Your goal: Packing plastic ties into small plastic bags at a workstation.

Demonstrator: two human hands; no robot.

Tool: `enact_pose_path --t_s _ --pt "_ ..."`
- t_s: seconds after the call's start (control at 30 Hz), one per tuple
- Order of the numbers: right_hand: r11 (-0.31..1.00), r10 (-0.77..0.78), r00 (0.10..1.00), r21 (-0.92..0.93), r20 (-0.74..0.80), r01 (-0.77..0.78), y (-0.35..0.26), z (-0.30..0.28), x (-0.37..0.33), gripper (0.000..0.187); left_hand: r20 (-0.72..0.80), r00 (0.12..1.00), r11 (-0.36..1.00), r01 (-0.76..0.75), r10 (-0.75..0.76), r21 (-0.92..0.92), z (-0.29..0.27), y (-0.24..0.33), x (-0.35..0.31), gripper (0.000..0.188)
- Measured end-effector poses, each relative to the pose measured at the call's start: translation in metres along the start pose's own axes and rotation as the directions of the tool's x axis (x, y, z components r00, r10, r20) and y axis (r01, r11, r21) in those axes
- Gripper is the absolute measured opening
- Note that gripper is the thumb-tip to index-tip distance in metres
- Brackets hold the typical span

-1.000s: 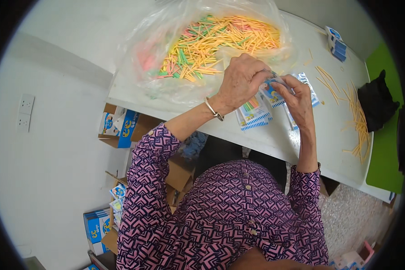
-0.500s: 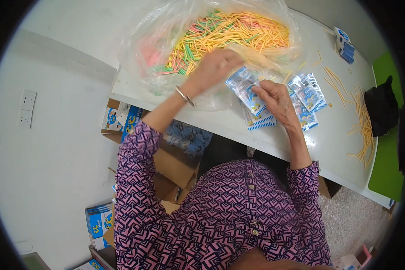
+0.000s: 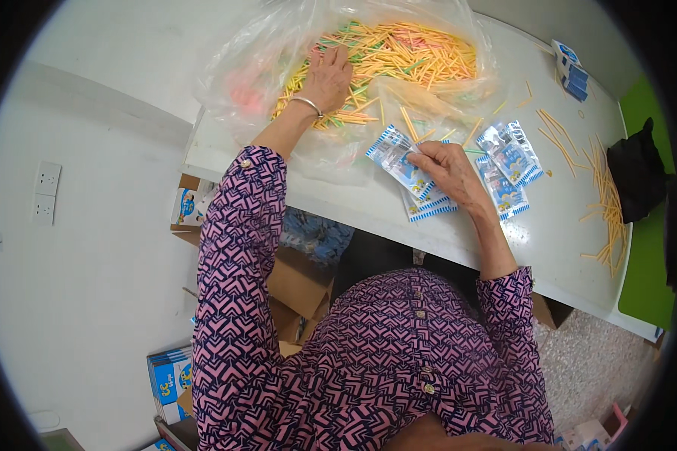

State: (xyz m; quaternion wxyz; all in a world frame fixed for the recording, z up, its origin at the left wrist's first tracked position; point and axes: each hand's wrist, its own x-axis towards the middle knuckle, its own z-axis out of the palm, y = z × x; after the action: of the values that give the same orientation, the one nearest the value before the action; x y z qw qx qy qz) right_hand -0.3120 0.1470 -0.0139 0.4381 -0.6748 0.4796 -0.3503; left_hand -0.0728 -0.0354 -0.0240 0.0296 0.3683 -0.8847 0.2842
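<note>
The right grip (image 3: 450, 171) pinches a packet (image 3: 399, 159), likely light and slippery, by its side; under and beyond the left grip (image 3: 329, 81), whose hold I cannot tell, lie thin sticks (image 3: 410, 56), probably brittle, best taken mid-length.

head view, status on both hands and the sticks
Left hand at coloured sticks in clear bag. Right hand pinching blue-and-white packet. More packets lying close beside right hand.

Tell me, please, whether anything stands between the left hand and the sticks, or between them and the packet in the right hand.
Nothing visible blocks the left hand: it is on the sticks in the open bag. Between the sticks and the packet in the right hand lies the bag's clear near edge.
</note>
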Motion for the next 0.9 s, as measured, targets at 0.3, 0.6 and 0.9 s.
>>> enact_pose_path --t_s 0.3,0.6,0.9 --pt "0.978 0.143 0.990 0.152 0.014 -0.143 0.002 -0.004 0.001 0.025 -0.011 0.992 0.989 0.123 -0.125 -0.086 -0.011 -0.001 -0.016 0.016" --pt "0.804 0.128 0.965 0.594 -0.228 0.033 -0.002 -0.013 0.014 0.021 0.212 0.914 0.661 0.398 -0.347 -0.636 -0.053 -0.021 -0.008 0.025" --pt "0.434 0.067 0.944 0.861 -0.322 0.263 -0.013 -0.017 0.128 0.028 0.467 0.882 -0.306 0.463 0.064 -0.832 -0.085 0.002 -0.003 0.027"
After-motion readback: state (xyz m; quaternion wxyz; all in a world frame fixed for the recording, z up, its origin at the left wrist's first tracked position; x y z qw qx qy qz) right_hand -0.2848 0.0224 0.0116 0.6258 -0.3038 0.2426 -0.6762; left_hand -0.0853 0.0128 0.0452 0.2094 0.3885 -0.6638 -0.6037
